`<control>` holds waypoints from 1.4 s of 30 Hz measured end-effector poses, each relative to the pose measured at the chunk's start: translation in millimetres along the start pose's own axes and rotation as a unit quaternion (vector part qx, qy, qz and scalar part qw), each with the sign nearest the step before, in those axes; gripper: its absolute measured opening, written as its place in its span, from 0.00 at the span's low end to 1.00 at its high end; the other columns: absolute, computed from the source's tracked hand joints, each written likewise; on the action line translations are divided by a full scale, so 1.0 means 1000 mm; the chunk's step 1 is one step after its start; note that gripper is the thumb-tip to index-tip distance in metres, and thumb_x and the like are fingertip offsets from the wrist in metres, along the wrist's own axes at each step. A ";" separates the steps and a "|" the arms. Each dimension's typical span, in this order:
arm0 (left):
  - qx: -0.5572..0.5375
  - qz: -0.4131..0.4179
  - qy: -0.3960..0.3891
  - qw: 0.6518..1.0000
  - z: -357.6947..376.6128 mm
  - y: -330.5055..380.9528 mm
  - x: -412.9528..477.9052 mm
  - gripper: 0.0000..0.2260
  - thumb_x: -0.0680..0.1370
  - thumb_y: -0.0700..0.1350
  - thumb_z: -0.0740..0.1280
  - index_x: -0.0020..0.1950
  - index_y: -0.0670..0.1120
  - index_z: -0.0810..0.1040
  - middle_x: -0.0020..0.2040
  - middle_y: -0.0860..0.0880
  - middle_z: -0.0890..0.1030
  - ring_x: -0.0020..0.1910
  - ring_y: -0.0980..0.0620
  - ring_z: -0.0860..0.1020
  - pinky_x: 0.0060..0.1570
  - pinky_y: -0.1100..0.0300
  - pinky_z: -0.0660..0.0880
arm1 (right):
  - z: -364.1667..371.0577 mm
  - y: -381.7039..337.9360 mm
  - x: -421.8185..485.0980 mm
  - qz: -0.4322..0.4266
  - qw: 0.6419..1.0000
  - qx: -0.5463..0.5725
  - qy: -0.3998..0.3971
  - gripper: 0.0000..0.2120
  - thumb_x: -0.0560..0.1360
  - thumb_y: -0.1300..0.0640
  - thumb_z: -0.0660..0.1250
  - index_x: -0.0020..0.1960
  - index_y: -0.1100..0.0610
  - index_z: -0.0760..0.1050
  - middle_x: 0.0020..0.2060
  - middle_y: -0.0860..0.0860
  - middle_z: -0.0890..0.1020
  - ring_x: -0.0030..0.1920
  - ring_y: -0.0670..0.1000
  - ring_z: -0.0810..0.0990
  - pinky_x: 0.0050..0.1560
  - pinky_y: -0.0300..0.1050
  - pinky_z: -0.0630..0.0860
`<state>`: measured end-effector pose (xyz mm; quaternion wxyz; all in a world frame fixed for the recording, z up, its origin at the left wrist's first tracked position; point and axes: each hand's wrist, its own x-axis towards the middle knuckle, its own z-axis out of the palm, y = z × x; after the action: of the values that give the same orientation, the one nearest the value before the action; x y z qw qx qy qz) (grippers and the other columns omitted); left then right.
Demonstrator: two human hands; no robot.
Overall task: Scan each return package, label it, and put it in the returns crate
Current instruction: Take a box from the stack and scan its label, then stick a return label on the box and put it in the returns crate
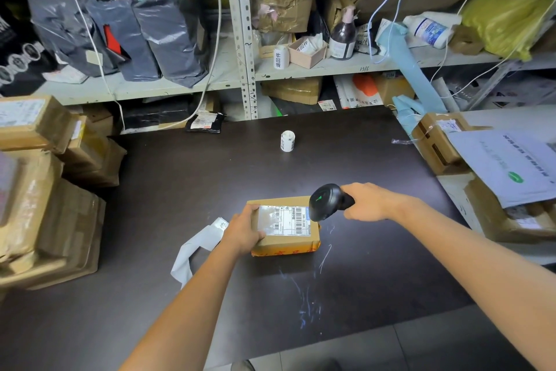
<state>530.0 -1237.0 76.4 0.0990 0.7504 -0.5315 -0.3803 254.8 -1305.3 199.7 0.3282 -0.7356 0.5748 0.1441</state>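
A small brown cardboard package (285, 242) lies on the dark table (210, 184), its white barcode label (284, 220) facing up. My left hand (243, 229) grips the package's left end. My right hand (370, 202) holds a black handheld scanner (326, 200), whose head hangs just above the label's right edge with a green light showing. A white roll of labels (287, 140) stands farther back on the table. A strip of white backing paper (195, 247) lies left of the package. No returns crate can be picked out.
Stacked brown boxes (45, 190) crowd the table's left side. More boxes and a white mailer (508, 169) sit at the right. Metal shelves (246, 39) behind hold grey bags, cartons and bottles, with white cables hanging down.
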 end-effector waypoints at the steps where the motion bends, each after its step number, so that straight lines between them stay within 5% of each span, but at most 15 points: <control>1: 0.002 0.000 0.000 1.000 0.000 0.000 0.000 0.31 0.75 0.47 0.71 0.74 0.58 0.60 0.65 0.44 0.69 0.57 0.44 0.74 0.57 0.51 0.76 | 0.004 0.004 0.003 0.008 1.000 0.027 0.008 0.10 0.72 0.60 0.63 0.52 0.54 0.73 0.45 0.57 0.80 0.37 0.52 0.74 0.36 0.45 0.69; 6: 0.020 -0.003 -0.004 1.000 0.002 0.001 0.002 0.31 0.76 0.47 0.69 0.75 0.58 0.59 0.66 0.44 0.69 0.60 0.42 0.74 0.56 0.51 0.76 | 0.042 0.043 0.024 0.096 0.966 0.223 0.095 0.19 0.71 0.58 0.64 0.59 0.44 0.70 0.48 0.55 0.80 0.42 0.59 0.80 0.40 0.52 0.75; 9: 0.034 -0.004 -0.009 0.999 0.004 0.003 0.003 0.32 0.77 0.46 0.69 0.76 0.57 0.58 0.67 0.43 0.68 0.61 0.41 0.74 0.57 0.51 0.76 | 0.069 0.058 0.027 0.149 0.948 0.246 0.133 0.14 0.73 0.60 0.68 0.58 0.51 0.74 0.47 0.55 0.81 0.46 0.58 0.80 0.48 0.51 0.75; 15: 0.044 0.003 -0.001 0.999 0.005 0.004 0.001 0.32 0.78 0.46 0.68 0.77 0.56 0.57 0.67 0.42 0.68 0.63 0.41 0.73 0.61 0.51 0.73 | 0.110 0.070 0.043 0.216 0.918 0.312 0.115 0.09 0.72 0.63 0.72 0.52 0.61 0.79 0.45 0.59 0.82 0.47 0.60 0.79 0.46 0.48 0.72; 20: 0.042 -0.001 -0.001 0.999 0.004 0.004 0.000 0.32 0.77 0.46 0.68 0.77 0.57 0.58 0.67 0.43 0.69 0.62 0.42 0.74 0.59 0.52 0.73 | 0.125 0.070 0.064 0.218 0.891 0.381 0.111 0.10 0.73 0.65 0.72 0.52 0.62 0.77 0.43 0.61 0.83 0.47 0.62 0.82 0.56 0.58 0.78; 28: 0.035 -0.004 0.000 0.999 0.003 0.007 -0.003 0.31 0.77 0.45 0.68 0.77 0.56 0.58 0.66 0.43 0.69 0.61 0.42 0.74 0.58 0.53 0.73 | 0.126 0.068 0.069 0.238 0.931 0.244 0.133 0.15 0.72 0.58 0.74 0.56 0.61 0.75 0.52 0.60 0.81 0.57 0.63 0.78 0.54 0.50 0.74; 34: 0.020 -0.017 -0.009 1.000 -0.004 0.013 -0.005 0.32 0.75 0.43 0.68 0.75 0.56 0.59 0.61 0.44 0.73 0.55 0.43 0.76 0.50 0.54 0.77 | 0.109 0.064 0.061 0.263 0.941 0.130 0.168 0.15 0.73 0.52 0.71 0.51 0.62 0.77 0.51 0.61 0.80 0.52 0.64 0.79 0.50 0.49 0.77; 39: 0.008 -0.033 -0.003 0.999 -0.011 0.013 -0.011 0.29 0.75 0.41 0.63 0.74 0.55 0.62 0.59 0.46 0.76 0.56 0.44 0.76 0.50 0.54 0.76 | 0.081 0.047 0.056 0.184 0.947 0.108 0.240 0.18 0.77 0.52 0.66 0.64 0.59 0.73 0.59 0.61 0.77 0.59 0.64 0.75 0.56 0.53 0.74; 42: -0.019 -0.042 0.026 0.999 -0.023 -0.003 -0.015 0.23 0.76 0.44 0.64 0.72 0.53 0.68 0.56 0.48 0.78 0.54 0.46 0.77 0.51 0.55 0.76 | 0.071 0.011 0.056 0.124 0.958 0.136 0.220 0.15 0.77 0.52 0.64 0.62 0.54 0.76 0.55 0.55 0.82 0.57 0.60 0.78 0.55 0.49 0.75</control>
<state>545.6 -1228.4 97.4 0.1108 0.7796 -0.4892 -0.3749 272.9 -1303.1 110.5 0.2700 -0.6207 0.7335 -0.0615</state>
